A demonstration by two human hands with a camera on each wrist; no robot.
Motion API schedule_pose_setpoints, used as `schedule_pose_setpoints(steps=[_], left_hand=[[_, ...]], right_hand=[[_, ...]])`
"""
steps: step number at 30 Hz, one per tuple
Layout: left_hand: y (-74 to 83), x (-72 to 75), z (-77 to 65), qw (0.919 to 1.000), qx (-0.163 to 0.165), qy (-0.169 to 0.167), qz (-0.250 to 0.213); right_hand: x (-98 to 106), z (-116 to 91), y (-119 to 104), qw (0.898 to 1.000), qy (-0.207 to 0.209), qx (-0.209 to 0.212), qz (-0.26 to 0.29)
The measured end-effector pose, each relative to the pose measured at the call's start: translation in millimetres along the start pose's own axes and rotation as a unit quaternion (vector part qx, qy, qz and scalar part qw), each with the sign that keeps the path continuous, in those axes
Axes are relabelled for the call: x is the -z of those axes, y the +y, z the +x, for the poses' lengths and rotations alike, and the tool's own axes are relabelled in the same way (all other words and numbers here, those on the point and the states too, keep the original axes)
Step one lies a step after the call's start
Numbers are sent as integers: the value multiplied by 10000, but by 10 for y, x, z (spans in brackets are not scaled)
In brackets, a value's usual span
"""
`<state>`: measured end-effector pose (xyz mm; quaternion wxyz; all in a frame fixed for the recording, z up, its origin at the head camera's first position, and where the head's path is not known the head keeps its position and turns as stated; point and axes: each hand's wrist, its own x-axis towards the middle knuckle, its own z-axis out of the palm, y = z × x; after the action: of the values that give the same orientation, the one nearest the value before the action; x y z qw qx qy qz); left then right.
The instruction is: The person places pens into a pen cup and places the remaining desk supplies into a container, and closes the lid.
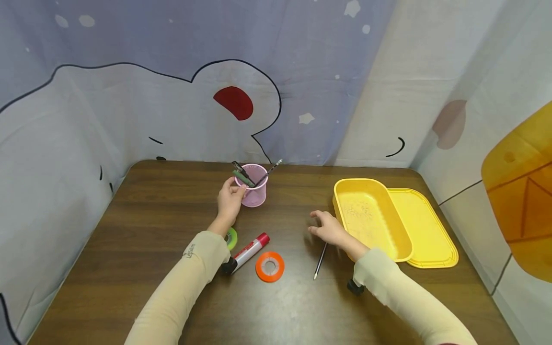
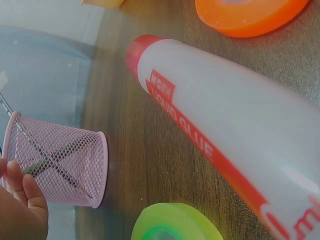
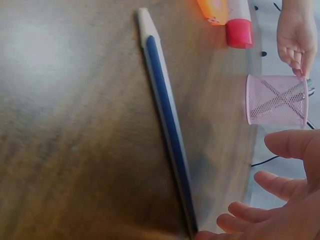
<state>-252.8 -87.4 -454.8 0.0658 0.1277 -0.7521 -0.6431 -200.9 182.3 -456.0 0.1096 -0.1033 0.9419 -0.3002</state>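
My left hand (image 1: 230,201) pinches the rim of a pink mesh pen cup (image 1: 255,197) near the back of the table. Inside the cup lean a patterned pencil (image 1: 271,169), a black pen (image 1: 239,167) and a green item (image 1: 241,177). My right hand (image 1: 329,229) hovers with fingers spread and nothing held, just above a blue-and-white striped pencil (image 3: 167,110). That pencil lies on the table, its sharpened tip toward me; its far end is hidden by the hand in the head view.
Between the arms lie a liquid glue tube (image 1: 250,251) with a red cap and an orange tape roll (image 1: 259,266). A green tape roll (image 1: 233,238) is partly behind the left sleeve. A yellow box (image 1: 373,215) overlaps its yellow lid (image 1: 427,230) at the right.
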Motion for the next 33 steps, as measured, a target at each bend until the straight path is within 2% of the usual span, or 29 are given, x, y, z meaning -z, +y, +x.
schedule_pose_setpoints(steps=[10,20,26,29,33], left_hand=[[-33,-8,3,9999,-141,62,2],[-31,-7,9,10000,-86,39,7],[-25,-4,13,10000,-67,23,24],[-26,-5,16,10000,-71,27,33],[-34,-6,17,10000,-73,28,23]], right_hand=[[-82,-57,47,9997,183,60,170],[-163,-51,3,9974,407,141,569],[-220,-15,-24,9961,356,216,780],[-223,3,-29,9963,344,313,720],[-204,28,19,9962,507,619,338]])
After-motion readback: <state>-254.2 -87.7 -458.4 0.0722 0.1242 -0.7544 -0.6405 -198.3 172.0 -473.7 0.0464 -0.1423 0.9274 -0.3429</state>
